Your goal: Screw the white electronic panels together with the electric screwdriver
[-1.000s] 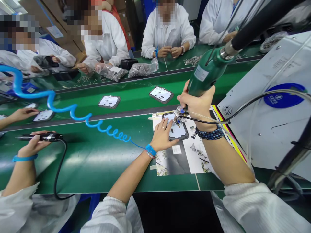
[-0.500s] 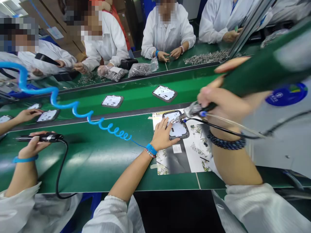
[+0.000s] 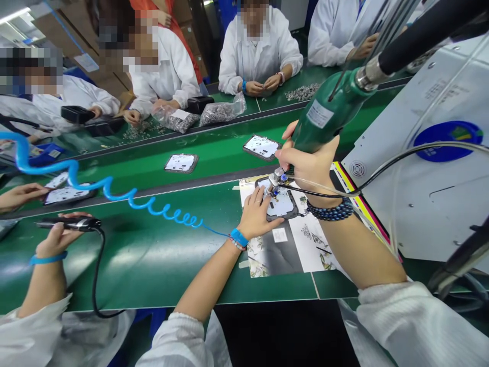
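Note:
My right hand (image 3: 311,160) is wrapped round a green powered screwdriver (image 3: 324,112), which now stands nearly upright. Its metal nose (image 3: 274,182) is over the upper part of a dark-framed panel with a white face (image 3: 281,205). Whether the tip touches the panel is hidden. With fingers spread, my left hand (image 3: 257,214) lies flat on the panel's left side and steadies it. A blue wrist strap (image 3: 239,237) on that arm joins a coiled blue cord (image 3: 153,206). Under the panel lies a printed sheet (image 3: 286,255) taped to the green bench.
Two similar panels (image 3: 181,163) lie on the green belt (image 3: 217,145) beyond the bench. At left, a co-worker's hand holds a black screwdriver (image 3: 72,223). A white machine housing (image 3: 424,204) stands at right. Across the belt, people in white coats sit by bags of small metal parts (image 3: 223,111).
My right hand has swung the screwdriver from a slant to nearly upright, its nose moving left over the panel. My left hand stays in place. The neighbouring co-worker's hand at far left has shifted slightly.

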A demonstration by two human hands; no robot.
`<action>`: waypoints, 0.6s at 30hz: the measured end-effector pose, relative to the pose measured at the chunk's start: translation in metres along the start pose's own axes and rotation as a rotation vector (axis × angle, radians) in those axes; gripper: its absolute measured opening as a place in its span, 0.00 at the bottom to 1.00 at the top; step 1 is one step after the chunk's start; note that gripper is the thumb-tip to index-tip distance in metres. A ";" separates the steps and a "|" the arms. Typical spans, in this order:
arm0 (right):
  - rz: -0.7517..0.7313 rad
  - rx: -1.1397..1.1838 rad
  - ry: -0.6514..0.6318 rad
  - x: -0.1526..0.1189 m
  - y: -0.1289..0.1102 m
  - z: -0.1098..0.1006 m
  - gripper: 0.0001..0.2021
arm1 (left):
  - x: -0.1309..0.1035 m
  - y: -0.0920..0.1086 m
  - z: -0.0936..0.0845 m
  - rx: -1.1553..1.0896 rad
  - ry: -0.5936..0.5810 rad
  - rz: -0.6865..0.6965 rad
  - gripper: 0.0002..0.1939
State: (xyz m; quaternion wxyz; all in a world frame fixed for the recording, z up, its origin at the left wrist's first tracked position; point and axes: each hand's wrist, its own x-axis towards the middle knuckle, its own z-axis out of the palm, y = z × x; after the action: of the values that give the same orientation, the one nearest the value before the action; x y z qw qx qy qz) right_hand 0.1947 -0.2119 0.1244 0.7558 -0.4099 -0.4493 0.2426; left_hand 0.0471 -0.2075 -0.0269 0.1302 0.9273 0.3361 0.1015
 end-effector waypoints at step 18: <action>0.091 -0.023 0.018 -0.005 0.028 0.001 0.10 | -0.004 0.007 -0.003 -0.026 -0.003 -0.029 0.44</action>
State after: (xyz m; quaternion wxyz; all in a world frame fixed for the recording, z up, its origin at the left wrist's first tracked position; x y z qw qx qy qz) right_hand 0.1915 -0.2000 0.0987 0.7433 -0.4409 -0.4260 0.2678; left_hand 0.0474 -0.2144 -0.0219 0.1440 0.9206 0.3481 0.1026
